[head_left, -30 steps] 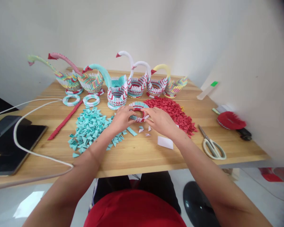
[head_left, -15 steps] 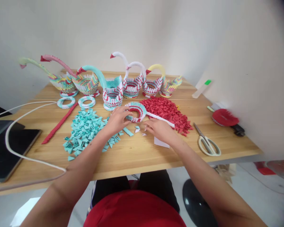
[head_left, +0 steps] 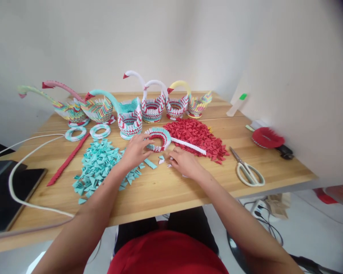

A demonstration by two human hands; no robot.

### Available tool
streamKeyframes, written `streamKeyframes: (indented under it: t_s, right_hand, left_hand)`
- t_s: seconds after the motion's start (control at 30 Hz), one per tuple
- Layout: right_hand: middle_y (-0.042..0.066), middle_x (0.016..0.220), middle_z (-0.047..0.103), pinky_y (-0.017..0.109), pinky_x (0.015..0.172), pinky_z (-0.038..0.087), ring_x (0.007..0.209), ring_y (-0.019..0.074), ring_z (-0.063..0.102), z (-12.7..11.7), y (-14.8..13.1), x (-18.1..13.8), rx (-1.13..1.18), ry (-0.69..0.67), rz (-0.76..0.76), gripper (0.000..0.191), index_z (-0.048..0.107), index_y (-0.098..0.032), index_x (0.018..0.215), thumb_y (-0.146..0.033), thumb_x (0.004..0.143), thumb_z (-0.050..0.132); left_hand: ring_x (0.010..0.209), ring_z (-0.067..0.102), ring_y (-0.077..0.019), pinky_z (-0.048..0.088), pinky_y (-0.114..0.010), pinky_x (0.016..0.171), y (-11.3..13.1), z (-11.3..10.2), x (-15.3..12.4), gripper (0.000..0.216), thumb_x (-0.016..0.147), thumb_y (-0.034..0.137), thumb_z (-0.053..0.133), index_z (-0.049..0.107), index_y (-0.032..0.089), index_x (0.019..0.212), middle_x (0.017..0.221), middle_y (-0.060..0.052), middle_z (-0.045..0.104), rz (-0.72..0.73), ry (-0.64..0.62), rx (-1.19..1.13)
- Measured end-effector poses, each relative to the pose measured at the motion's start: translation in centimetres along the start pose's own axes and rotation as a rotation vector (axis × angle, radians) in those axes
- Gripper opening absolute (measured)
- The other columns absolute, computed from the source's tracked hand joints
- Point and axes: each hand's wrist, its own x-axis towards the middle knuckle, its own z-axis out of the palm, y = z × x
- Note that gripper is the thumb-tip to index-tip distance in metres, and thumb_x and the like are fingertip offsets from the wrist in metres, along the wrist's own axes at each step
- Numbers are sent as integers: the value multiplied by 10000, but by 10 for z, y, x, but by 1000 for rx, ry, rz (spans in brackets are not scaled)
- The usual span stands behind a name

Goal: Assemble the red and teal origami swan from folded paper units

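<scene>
My left hand (head_left: pixel 135 150) grips the near side of a small round paper ring (head_left: pixel 157 137) built of teal, white and red folded pieces, resting on the wooden table (head_left: pixel 165 186). My right hand (head_left: pixel 183 163) lies low on the table just right of it, fingertips pinched over small loose white pieces (head_left: pixel 162 160). A white paper strip (head_left: pixel 188 146) runs from the ring across the pile of red folded triangles (head_left: pixel 198 137). A heap of teal folded triangles (head_left: pixel 98 165) lies left of my left hand.
Several finished paper swans (head_left: pixel 128 114) stand along the back of the table, with two teal rings (head_left: pixel 87 132) and a red strip (head_left: pixel 67 161) on the left. Scissors (head_left: pixel 247 170) lie at the right, a red brush-like object (head_left: pixel 267 137) beyond. A white cable (head_left: pixel 23 167) and a dark tablet (head_left: pixel 8 194) occupy the left.
My right hand has let go of the ring and dropped to the small white pieces on the table. The left hand keeps hold of the ring. The camera has shifted slightly.
</scene>
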Motion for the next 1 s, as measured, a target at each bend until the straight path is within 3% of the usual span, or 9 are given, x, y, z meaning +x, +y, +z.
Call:
streamKeyframes:
  t_s: [0.17, 0.33, 0.57, 0.7, 0.83, 1.0]
  right_hand:
    - [85, 1052, 622, 270, 692, 427, 902, 207, 623, 2, 1, 1, 57, -1, -13, 374, 621, -222, 1224, -88, 896, 501]
    - [90, 989, 643, 281, 738, 437, 842, 193, 631, -5, 3, -1, 91, -39, -16, 232, 706, -161, 1003, -77, 895, 518]
    - [72, 976, 710, 301, 808, 457, 904, 206, 648, -6, 21, -3, 264, 40, -78, 190, 698, -163, 963, -81, 876, 550]
    - [45, 951, 726, 276, 747, 462, 827, 177, 653, -13, 24, 7, 429, -13, -120, 235, 699, -179, 994, -68, 846, 554]
    - [17, 949, 717, 245, 687, 464, 779, 146, 641, -26, 26, 22, 655, -30, -113, 237, 703, -210, 1048, -166, 844, 589]
    - [28, 945, 704, 266, 701, 477, 793, 157, 638, -29, 39, 39, 868, 143, -51, 191, 714, -206, 990, -298, 835, 652]
  left_hand:
    - [1226, 528, -278, 424, -495, 1028, 0, 0, 0, 291, 853, 234, 666, 647, 209, 1142, 1280, -112, 595, 2, -42, -31]
    - [1196, 550, -279, 441, -491, 1012, 2, -3, 1, 278, 848, 204, 662, 655, 204, 1126, 1241, -113, 617, 17, -14, -35]
    - [1189, 558, -279, 451, -496, 1004, 0, 0, 1, 259, 847, 211, 665, 662, 211, 1106, 1237, -113, 615, 1, -17, -48]
    - [1193, 555, -272, 453, -485, 1011, -2, -1, 0, 252, 854, 208, 651, 664, 203, 1106, 1249, -115, 608, -5, -6, -55]
    - [1194, 555, -270, 456, -495, 1012, -2, -3, -1, 281, 840, 143, 629, 664, 218, 1109, 1240, -107, 613, -23, 10, -43]
    - [1191, 558, -279, 459, -501, 1013, 0, -4, 0, 308, 829, 92, 586, 665, 205, 1105, 1231, -115, 615, -6, 2, -25]
